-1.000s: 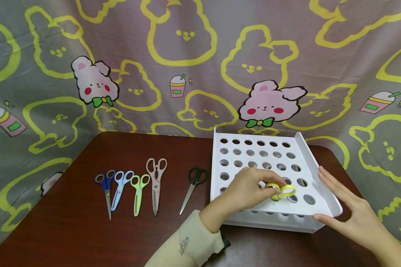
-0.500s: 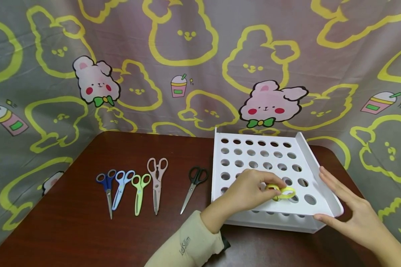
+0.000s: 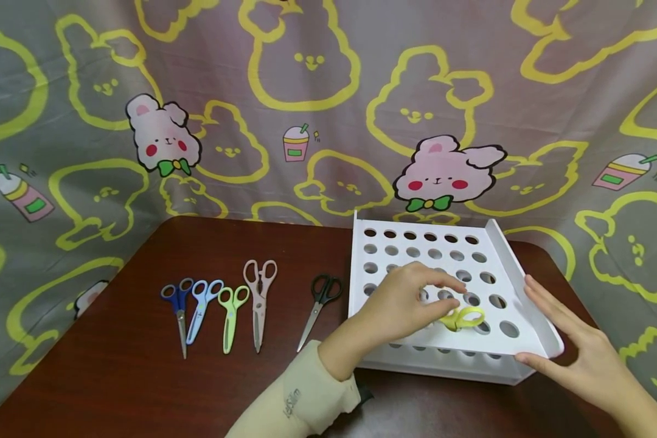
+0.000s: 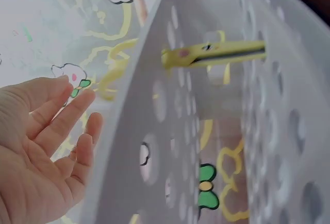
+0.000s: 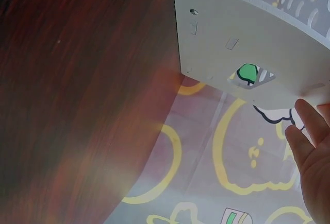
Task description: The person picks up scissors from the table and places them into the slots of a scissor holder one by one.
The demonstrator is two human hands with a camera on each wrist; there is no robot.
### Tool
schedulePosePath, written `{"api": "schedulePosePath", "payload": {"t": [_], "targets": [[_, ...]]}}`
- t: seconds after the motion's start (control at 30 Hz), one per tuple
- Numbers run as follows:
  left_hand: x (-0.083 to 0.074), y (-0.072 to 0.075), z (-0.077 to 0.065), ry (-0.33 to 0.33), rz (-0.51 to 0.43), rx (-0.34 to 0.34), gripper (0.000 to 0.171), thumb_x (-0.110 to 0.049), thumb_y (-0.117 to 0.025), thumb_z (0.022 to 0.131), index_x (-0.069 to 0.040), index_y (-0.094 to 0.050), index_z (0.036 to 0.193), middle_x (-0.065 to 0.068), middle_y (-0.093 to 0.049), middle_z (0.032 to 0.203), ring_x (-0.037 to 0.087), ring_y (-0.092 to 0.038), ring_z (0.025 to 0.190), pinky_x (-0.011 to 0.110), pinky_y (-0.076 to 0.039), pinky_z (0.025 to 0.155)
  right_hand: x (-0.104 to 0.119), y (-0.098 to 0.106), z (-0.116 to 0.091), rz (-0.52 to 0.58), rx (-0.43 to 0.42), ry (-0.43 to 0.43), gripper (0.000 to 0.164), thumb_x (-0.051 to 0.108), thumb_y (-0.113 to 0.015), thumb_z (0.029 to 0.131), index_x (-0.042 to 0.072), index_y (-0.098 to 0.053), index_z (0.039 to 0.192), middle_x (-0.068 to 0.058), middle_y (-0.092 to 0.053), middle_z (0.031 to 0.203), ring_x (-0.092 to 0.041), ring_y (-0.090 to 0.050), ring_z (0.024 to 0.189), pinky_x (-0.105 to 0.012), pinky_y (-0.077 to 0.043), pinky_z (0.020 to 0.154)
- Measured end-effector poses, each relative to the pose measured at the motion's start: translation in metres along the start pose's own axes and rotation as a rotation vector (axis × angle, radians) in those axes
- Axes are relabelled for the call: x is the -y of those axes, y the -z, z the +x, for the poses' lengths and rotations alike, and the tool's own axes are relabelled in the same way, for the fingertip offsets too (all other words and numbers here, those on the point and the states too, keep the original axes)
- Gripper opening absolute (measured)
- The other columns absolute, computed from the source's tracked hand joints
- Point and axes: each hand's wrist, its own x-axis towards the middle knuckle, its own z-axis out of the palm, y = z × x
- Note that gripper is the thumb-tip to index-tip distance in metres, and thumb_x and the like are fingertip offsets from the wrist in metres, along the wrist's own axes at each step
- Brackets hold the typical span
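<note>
Yellow scissors [image 3: 458, 320] stand upright through a rack [image 3: 525, 310], just right of the nearer, empty left hand [image 3: 399, 303]; the right hand [image 3: 591, 360], fingers straight, touches the rack

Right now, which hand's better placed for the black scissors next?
Left hand, probably: it seems to hold nothing and is nearer the black scissors; the right hand rests against the white rack.

A curtained-off nook, home or studio unclear — cartoon-print curtain [image 3: 356, 79] fills the frame's top and both sides, around a wood-grained table [image 3: 120, 371] at bottom.
</note>
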Motion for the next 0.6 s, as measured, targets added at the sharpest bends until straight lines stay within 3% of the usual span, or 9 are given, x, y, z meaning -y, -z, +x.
{"api": "schedulePosePath", "payload": {"t": [0.3,0.43,0.6], "targets": [[0.0,0.029,-0.011,0.032,-0.037,-0.049,0.021,-0.021,-0.069,0.094,-0.019,-0.075,0.115,-0.006,-0.073,0.108,0.004,-0.061,0.1,0.016,-0.048,0.074,0.001,0.0,-0.002,0.044,0.015,-0.025,0.109,0.002,-0.096,0.049,0.0,-0.047,0.145,-0.016,-0.039,0.157,0.0,-0.03,0.147,-0.004,-0.022,0.111],[0.006,0.042,-0.017,0.036,-0.052,-0.101,0.02,-0.017,-0.07,0.093,-0.017,-0.075,0.113,-0.002,-0.074,0.108,0.011,-0.063,0.099,0.024,-0.051,0.073,0.0,0.0,-0.002,0.046,0.016,-0.028,0.108,0.001,-0.096,0.049,0.0,-0.047,0.145,-0.015,-0.038,0.158,0.0,-0.03,0.147,-0.004,-0.022,0.111],[0.015,0.058,-0.026,0.054,-0.05,-0.162,0.019,-0.015,-0.072,0.091,-0.016,-0.076,0.11,-0.002,-0.075,0.108,0.011,-0.064,0.102,0.023,-0.051,0.074,0.0,0.0,-0.001,0.049,0.016,-0.014,0.108,0.003,-0.097,0.049,-0.001,-0.047,0.145,-0.016,-0.039,0.157,-0.002,-0.031,0.147,-0.005,-0.022,0.112]]}}
